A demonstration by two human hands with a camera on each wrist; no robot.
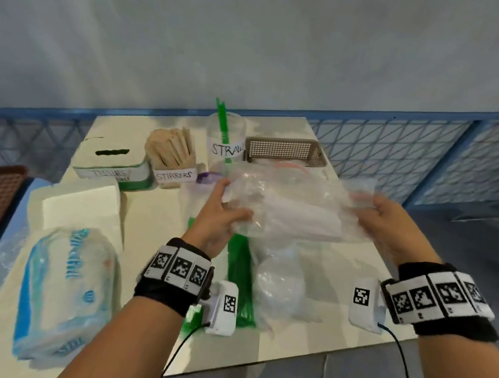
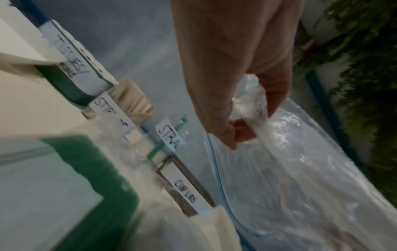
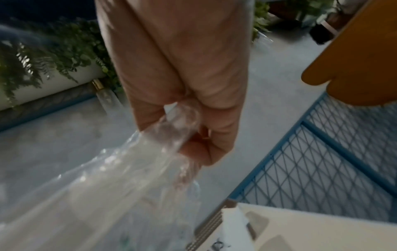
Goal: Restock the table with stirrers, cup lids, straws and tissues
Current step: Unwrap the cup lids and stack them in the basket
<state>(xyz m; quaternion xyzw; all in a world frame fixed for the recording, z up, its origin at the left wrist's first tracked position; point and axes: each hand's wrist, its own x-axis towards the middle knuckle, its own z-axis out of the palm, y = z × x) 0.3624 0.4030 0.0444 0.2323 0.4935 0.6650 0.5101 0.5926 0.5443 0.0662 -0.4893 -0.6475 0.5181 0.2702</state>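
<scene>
Above the middle of the table (image 1: 149, 226), in the head view, the left hand (image 1: 220, 213) and the right hand (image 1: 385, 221) each grasped an end of a clear plastic bag (image 1: 296, 207), held up in front of the mesh basket (image 1: 281, 152); the bag seemed to hold pale cup lids, though blur left that uncertain. The straw jar (image 1: 226, 135) and the stirrer cup (image 1: 173, 157) stood just behind the bag (both upright, both light), so a swing of the bag could have knocked either over. In the left wrist view, the left hand's fingers (image 2: 227, 134) pinched the bag by its blue-lined edge (image 2: 214, 163), with the cup lids label (image 2: 185, 191) on the basket below; if that edge were a seal and parted suddenly, the contents could have spilled past the basket onto loose green straws lying on the table. In the right wrist view, the right hand's fingertips (image 3: 197, 149) gripped only a gathered twist of film, which might have slipped and dropped that end.
</scene>
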